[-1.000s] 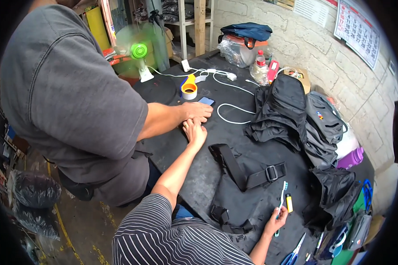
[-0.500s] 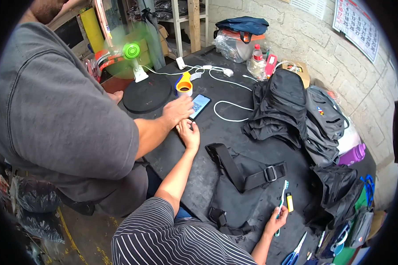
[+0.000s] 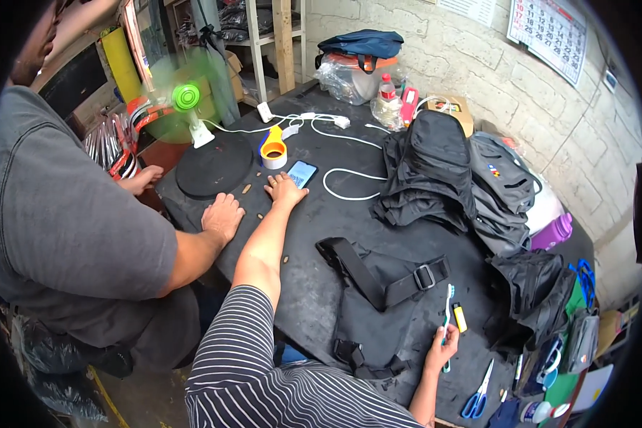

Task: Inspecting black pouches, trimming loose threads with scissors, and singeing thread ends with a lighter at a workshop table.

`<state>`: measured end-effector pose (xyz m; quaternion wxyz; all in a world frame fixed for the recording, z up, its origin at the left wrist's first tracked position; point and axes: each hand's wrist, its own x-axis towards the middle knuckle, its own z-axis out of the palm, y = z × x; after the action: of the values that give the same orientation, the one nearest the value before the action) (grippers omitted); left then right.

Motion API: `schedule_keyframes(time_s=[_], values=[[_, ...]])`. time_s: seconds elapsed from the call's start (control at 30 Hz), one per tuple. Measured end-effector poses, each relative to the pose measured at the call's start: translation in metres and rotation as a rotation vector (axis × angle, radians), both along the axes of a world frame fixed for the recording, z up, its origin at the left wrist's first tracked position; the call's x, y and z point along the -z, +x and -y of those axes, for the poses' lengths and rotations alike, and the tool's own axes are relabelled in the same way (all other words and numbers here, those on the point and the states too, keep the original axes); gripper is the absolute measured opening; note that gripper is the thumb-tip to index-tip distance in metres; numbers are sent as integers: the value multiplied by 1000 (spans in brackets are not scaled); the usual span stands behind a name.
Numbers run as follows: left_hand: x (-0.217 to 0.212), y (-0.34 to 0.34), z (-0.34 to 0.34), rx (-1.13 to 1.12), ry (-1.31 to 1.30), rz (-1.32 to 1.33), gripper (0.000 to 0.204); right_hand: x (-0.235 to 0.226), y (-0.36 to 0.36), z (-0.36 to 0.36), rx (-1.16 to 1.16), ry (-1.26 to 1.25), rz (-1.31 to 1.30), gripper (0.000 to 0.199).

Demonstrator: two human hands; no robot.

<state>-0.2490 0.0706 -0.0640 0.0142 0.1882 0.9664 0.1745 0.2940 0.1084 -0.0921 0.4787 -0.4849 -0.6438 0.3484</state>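
In the head view, the slim dark-edged smartphone with a lit bluish screen (image 3: 303, 172) lay on the table just beyond and to the right of the person's left hand (image 3: 285, 190), its long axis slanting from near left to far right. That hand was palm down with its fingers spread, overlapping the phone's near left corner; whether it pressed on the phone could not be told. The right hand (image 3: 443, 348), well apart from the phone, gripped a slender white-and-green toothbrush (image 3: 449, 308) by its handle, blue bristles pointing away from the person. Just beside it was a small yellow, black-ended lighter-like object (image 3: 460, 319). Between the two arms lay a black fabric bag with a wide buckled strap (image 3: 381, 317). The table (image 3: 339, 210) was black, scuffed and round-edged. A yellow-and-blue tape dispenser (image 3: 274, 135) stood beyond the left hand, a looped white cable (image 3: 326, 183) lay right of the phone, and a co-worker's hand (image 3: 223, 216) rested to its left. Behind rose a whitewashed block wall (image 3: 456, 57).
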Motion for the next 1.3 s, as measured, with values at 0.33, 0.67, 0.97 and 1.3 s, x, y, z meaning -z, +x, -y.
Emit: schedule_keyframes(time_s=[0.33, 0.67, 0.97, 1.3], values=[[-21, -5, -30, -3, -140, -83, 85, 10, 7, -5, -22, 32, 71, 12], [-24, 16, -16, 47, 90, -124, 132, 17, 8, -8, -51, 37, -32, 13], [34, 133, 11, 233, 582, -262, 67, 15, 8, -9, -60, 51, -47, 13], [26, 139, 31, 57, 1200, -341, 23, 21, 13, -15, -80, 113, 0, 19]])
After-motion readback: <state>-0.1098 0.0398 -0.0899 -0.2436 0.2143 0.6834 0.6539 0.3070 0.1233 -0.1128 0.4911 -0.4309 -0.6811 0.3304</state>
